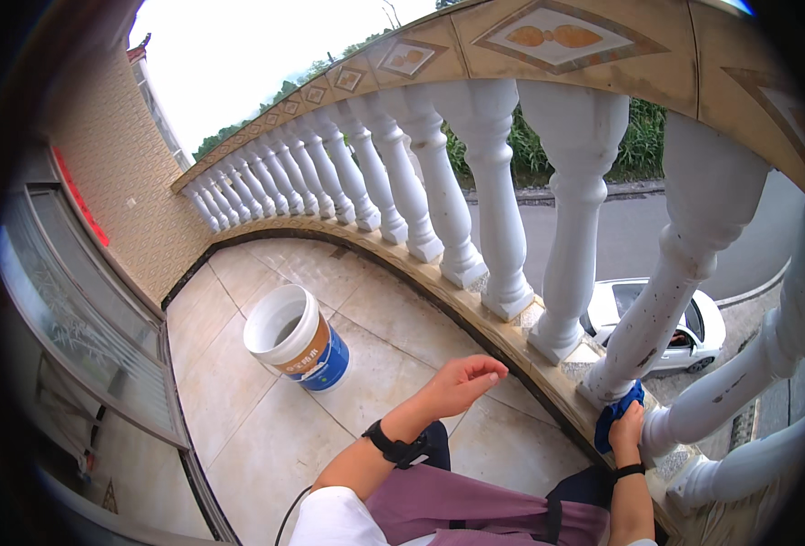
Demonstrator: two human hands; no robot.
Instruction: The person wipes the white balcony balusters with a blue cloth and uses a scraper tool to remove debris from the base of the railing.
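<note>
Nearby, open bucket (316, 353), greyish inside, right hand (630, 428) holding cloth (615, 417)

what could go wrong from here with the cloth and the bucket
The crumpled blue cloth in the right hand could slip between the white turned balusters, perhaps dropping toward the white car below. The open white plastic bucket with orange-and-blue label, standing on pale floor tiles, might be knocked over.

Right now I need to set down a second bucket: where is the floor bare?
Bare tile lies between the white bucket and the balusters, and between the bucket and the framed glass panel. It is crowded low among the nearest balusters, where the right hand grips a blue cloth.
</note>
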